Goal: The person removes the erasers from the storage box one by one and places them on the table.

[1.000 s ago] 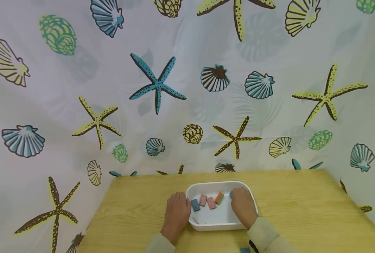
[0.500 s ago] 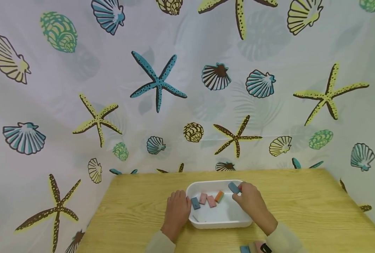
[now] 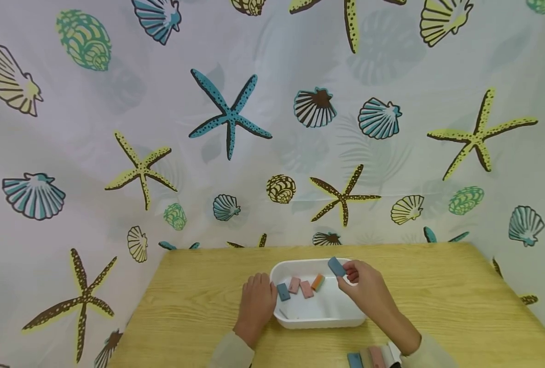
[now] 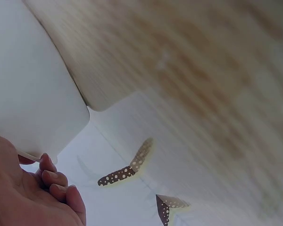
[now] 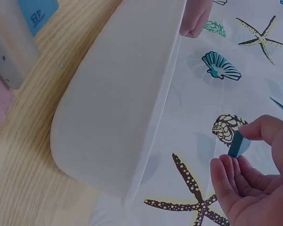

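My right hand [image 3: 366, 286] pinches a blue eraser [image 3: 336, 267] between thumb and fingertips, raised over the back right of a white plastic tray [image 3: 318, 323]. The right wrist view shows the same blue eraser [image 5: 236, 145] edge-on. My left hand [image 3: 257, 301] grips the tray's left rim; in the left wrist view its fingers curl at the tray's edge [image 4: 40, 155]. Inside the tray lie another blue eraser [image 3: 283, 292], two pink erasers [image 3: 294, 285] and an orange-and-green eraser [image 3: 317, 282].
In front of the tray, by my right forearm, stands a row of several erasers [image 3: 376, 357], partly cut off by the frame. One blue eraser [image 5: 37, 14] there is marked 4B. A patterned cloth [image 3: 254, 214] hangs behind the wooden table [image 3: 194, 296].
My right hand has lifted the blue eraser from the tray's right part and tilted it upright. Its forearm has shifted right, showing more of the front eraser row. The left hand stays put.
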Demonstrator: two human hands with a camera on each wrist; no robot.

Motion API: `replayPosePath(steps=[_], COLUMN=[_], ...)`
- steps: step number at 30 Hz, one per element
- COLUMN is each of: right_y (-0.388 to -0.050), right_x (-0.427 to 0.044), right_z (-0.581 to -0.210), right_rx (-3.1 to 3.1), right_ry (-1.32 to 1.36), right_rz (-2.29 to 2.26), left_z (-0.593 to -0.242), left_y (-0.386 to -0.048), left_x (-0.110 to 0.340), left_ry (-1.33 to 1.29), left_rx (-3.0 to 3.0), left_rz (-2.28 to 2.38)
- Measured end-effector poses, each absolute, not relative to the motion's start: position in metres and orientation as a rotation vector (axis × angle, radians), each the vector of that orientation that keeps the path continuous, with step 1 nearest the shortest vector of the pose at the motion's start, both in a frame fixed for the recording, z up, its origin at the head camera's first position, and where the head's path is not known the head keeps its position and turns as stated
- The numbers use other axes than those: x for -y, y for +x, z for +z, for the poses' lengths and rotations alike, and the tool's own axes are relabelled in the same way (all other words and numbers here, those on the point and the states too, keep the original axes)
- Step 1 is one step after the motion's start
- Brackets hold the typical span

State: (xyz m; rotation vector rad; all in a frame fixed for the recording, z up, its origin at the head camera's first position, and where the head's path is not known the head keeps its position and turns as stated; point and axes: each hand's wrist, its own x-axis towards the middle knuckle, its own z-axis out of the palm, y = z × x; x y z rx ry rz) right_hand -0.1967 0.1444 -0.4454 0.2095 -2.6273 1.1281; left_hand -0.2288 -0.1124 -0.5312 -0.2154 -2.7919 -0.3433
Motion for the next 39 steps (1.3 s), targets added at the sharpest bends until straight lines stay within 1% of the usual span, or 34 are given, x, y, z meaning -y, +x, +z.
replayPosePath(steps=[7, 16, 23, 30, 39], right_y=[-0.172, -0.143, -0.121, -0.105, -0.095], right_x=[-0.152, -0.172, -0.186, -0.196, -0.211], right_z=[-0.437, -0.435, -0.445, -0.455, -0.467], right_rx=[2.606, 2.681, 2.738, 2.827, 2.929], right_ry=[0.205, 0.060, -0.047, -0.233, -0.306], right_rz=[1.178, 1.225, 1.261, 1.251, 1.190], left_z=[-0.530, -0.531, -0.530, -0.532, -0.527], left_y=[-0.228, -0.229, -0.227, -0.227, -0.233], left_x=[0.114, 0.115, 0.116, 0.117, 0.118], left_ry=[-0.219, -0.211, -0.204, -0.208, -0.225], left_rx=[2.799, 2.785, 2.773, 2.779, 2.760], left_rz=[-0.350, -0.370, -0.377, -0.360, -0.372])
